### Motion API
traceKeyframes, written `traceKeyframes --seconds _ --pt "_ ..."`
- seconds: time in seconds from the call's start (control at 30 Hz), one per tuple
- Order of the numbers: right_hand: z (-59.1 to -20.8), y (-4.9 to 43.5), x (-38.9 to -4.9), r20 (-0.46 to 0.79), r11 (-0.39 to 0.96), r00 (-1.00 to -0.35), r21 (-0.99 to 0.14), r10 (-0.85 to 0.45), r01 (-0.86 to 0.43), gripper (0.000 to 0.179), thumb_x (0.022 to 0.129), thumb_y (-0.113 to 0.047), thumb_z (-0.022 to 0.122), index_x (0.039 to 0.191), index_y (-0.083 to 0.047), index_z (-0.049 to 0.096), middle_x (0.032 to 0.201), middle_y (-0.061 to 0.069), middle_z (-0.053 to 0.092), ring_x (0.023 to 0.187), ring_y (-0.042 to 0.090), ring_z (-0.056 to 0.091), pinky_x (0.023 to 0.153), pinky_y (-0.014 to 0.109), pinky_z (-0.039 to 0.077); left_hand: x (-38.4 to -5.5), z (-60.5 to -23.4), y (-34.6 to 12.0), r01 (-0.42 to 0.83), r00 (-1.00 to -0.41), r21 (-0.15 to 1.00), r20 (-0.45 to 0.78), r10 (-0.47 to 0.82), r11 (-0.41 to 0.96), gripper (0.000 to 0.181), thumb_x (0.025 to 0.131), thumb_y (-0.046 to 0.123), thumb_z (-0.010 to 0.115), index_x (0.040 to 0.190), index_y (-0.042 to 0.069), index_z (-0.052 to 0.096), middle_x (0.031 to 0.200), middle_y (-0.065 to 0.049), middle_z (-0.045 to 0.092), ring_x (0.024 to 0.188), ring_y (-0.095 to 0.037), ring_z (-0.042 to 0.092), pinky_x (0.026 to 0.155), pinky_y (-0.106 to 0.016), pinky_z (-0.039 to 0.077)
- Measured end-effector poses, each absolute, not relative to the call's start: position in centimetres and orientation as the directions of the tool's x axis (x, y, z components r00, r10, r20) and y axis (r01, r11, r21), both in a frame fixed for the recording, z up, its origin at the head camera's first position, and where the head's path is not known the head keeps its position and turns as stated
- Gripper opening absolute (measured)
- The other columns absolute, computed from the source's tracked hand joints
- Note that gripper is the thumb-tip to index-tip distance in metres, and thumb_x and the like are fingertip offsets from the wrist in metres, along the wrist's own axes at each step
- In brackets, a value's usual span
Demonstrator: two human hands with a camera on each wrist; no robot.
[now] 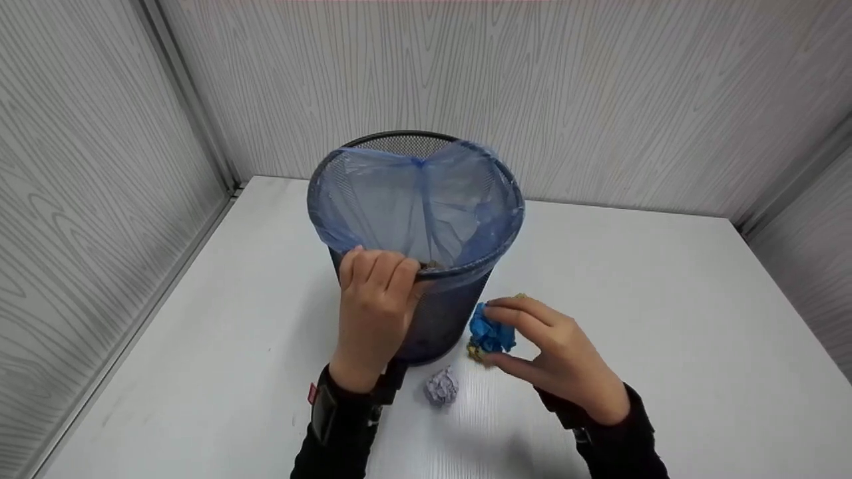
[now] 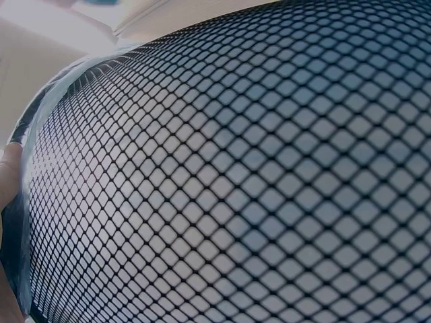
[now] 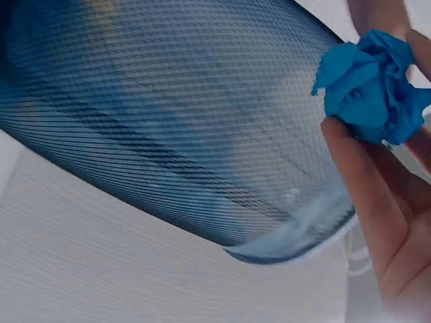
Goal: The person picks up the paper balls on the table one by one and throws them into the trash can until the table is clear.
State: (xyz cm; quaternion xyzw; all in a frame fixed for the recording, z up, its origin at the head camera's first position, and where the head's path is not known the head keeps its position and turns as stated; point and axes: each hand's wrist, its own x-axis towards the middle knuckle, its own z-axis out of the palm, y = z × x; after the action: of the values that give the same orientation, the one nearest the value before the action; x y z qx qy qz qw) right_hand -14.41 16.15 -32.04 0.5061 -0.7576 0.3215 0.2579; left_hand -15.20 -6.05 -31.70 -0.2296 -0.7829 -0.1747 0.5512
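Note:
A dark mesh wastebasket (image 1: 439, 313) is lined with a translucent blue plastic bag (image 1: 386, 189) folded over its rim. My left hand (image 1: 379, 299) grips the near side of that rim, fingers over the edge; the left wrist view shows mostly mesh and a bit of the hand (image 2: 8, 178). To the right of the basket, my right hand (image 1: 559, 346) holds a crumpled blue paper ball (image 1: 491, 330) between thumb and fingers, also clear in the right wrist view (image 3: 370, 91). Yellow crumpled paper (image 1: 475, 352) shows partly behind the blue ball.
A crumpled pale purple paper ball (image 1: 441, 387) lies on the white table (image 1: 665, 319) between the forearms, in front of the basket. Something small and brownish (image 1: 431, 265) shows inside the bag by the near rim. Grey wood-grain panels (image 1: 566, 100) wall the table at back and sides.

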Motion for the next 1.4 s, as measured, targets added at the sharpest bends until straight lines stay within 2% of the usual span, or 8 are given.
traceKeyframes --seconds 0.13,0.23,0.4,0.57,0.8,1.07,1.4 --pt "-30.8 15.4 -14.4 0.866 0.241 -0.310 -0.228 -0.393 -0.943 0.041 0.079 -0.022 0.067 0.108 0.004 0.056 0.106 0.016 0.056 0.094 0.021 0.056 0.077 0.020 0.044 -15.1 -31.6 -6.1 0.548 -0.289 0.020 0.943 0.166 0.836 0.024 0.088 0.027 0.049 0.083 0.004 0.051 0.080 -0.008 0.048 0.076 -0.026 0.042 0.082 -0.044 0.031" --pt "-30.3 14.5 -14.7 0.937 0.191 -0.285 -0.248 -0.201 -0.950 0.043 0.077 -0.019 0.069 0.106 0.009 0.054 0.106 0.019 0.055 0.095 0.021 0.056 0.075 0.021 0.045 -15.0 -31.7 -6.0 0.549 -0.290 0.020 0.942 0.167 0.836 0.023 0.088 0.026 0.050 0.083 0.004 0.052 0.080 -0.008 0.048 0.076 -0.026 0.042 0.082 -0.044 0.031" --pt "-30.0 12.9 -15.7 0.961 0.097 -0.275 -0.277 0.028 -0.956 0.045 0.076 -0.015 0.070 0.106 0.012 0.050 0.109 0.022 0.053 0.098 0.028 0.054 0.074 0.027 0.047 -14.9 -31.7 -6.0 0.549 -0.284 0.017 0.944 0.167 0.836 0.026 0.089 0.028 0.048 0.083 0.004 0.051 0.079 -0.008 0.047 0.076 -0.026 0.042 0.082 -0.044 0.031" --pt "-30.0 11.8 -16.9 0.948 0.059 -0.290 -0.299 0.128 -0.952 0.044 0.077 -0.014 0.068 0.110 0.008 0.050 0.115 0.022 0.049 0.102 0.032 0.051 0.076 0.031 0.047 -14.7 -31.6 -6.1 0.546 -0.280 0.015 0.946 0.165 0.838 0.027 0.089 0.029 0.046 0.082 0.004 0.051 0.079 -0.008 0.047 0.075 -0.026 0.042 0.081 -0.044 0.031" --pt "-30.4 10.6 -17.9 0.964 0.196 -0.237 -0.256 0.117 -0.947 0.038 0.080 -0.015 0.066 0.112 0.001 0.053 0.119 0.019 0.047 0.105 0.032 0.051 0.079 0.033 0.045 -14.4 -31.5 -5.9 0.551 -0.278 0.014 0.946 0.167 0.835 0.027 0.091 0.029 0.045 0.083 0.003 0.051 0.079 -0.008 0.047 0.075 -0.026 0.042 0.081 -0.045 0.032" --pt "-30.6 10.5 -18.1 0.975 0.213 -0.215 -0.221 0.053 -0.952 0.038 0.080 -0.014 0.065 0.114 -0.002 0.053 0.121 0.016 0.047 0.107 0.031 0.050 0.083 0.036 0.043 -14.2 -31.4 -5.9 0.549 -0.288 0.019 0.943 0.168 0.835 0.025 0.089 0.027 0.049 0.083 0.003 0.052 0.080 -0.008 0.048 0.077 -0.026 0.043 0.082 -0.045 0.032" --pt "-30.6 10.9 -17.9 0.979 0.264 -0.199 -0.202 0.041 -0.943 0.036 0.079 -0.015 0.066 0.111 -0.001 0.055 0.115 0.018 0.051 0.103 0.029 0.053 0.082 0.032 0.044 -14.4 -31.5 -5.8 0.542 -0.277 0.012 0.946 0.166 0.840 0.025 0.087 0.028 0.051 0.082 0.004 0.051 0.080 -0.007 0.048 0.076 -0.025 0.042 0.082 -0.044 0.032"
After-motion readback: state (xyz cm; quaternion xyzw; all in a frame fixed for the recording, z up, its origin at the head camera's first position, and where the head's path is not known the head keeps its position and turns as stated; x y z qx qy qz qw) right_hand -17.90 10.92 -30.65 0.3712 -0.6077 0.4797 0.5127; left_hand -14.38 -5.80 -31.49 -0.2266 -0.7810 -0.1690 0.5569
